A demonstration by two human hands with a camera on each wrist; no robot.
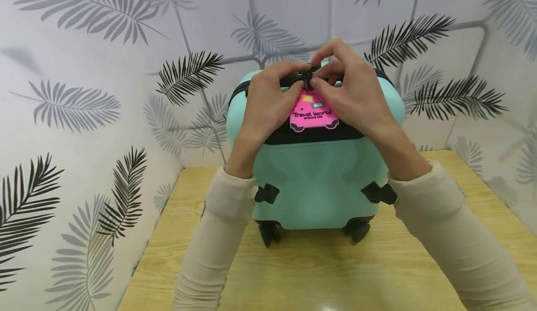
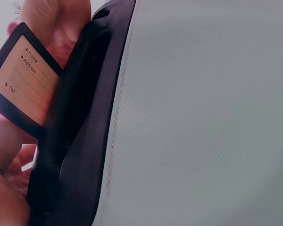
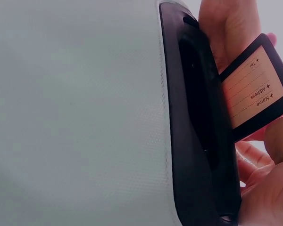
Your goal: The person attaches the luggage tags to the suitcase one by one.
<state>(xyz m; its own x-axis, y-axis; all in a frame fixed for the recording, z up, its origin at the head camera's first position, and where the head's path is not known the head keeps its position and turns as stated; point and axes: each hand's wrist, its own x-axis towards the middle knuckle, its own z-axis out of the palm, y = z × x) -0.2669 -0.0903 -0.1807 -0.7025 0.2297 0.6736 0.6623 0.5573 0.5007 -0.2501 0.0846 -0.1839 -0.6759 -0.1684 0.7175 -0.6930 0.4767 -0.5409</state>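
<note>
A mint-green suitcase (image 1: 310, 176) stands upright on its wheels, and a pink luggage tag (image 1: 313, 113) lettered "Travel World" hangs at its black carry handle (image 3: 226, 155). My left hand (image 1: 270, 96) pinches the tag's black strap (image 1: 307, 81) at the handle from the left. From the right, my right hand (image 1: 352, 89) pinches the same strap, thumb and fingertips close to the left ones. Both wrist views show the tag's back, a card with Name, Address and Tel lines. Fingers hide much of the strap, so its fastening cannot be made out.
The suitcase rests on a light wood-grain table (image 1: 201, 264). Behind and at the sides hangs a white backdrop (image 1: 84, 162) with grey and black leaf prints. Black wheels (image 1: 358, 231) and corner fittings (image 1: 267, 193) show at the suitcase's lower front.
</note>
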